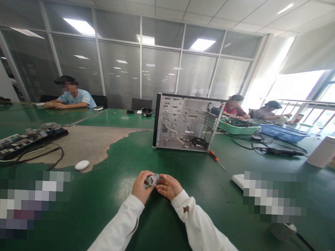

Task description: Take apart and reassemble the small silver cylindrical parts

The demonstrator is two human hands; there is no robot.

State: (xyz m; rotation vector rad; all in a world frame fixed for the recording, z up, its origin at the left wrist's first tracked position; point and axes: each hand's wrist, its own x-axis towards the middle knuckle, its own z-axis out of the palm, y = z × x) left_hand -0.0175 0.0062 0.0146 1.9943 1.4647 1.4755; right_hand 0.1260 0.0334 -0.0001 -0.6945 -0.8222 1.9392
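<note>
A small round grey-white object (pixel 153 180) with dark marks on its face is held above the green table, between my two hands. My left hand (pixel 142 187) grips its left side with thumb and fingers. On the other side my right hand (pixel 169 187) has its fingertips closed against it. Beyond my hands an open computer case (pixel 184 122) stands upright on the table, its metal inside and some cables showing. An orange and black screwdriver (pixel 216 158) lies at the case's lower right corner.
A white round disc (pixel 81 165) and a long board with parts (pixel 28 139) lie left. At right are a green basket (pixel 238 129), a blue basket (pixel 285 133), black cables, a white container (pixel 325 151) and a blurred white strip (pixel 238 181). Several people sit across the table (pixel 127 157).
</note>
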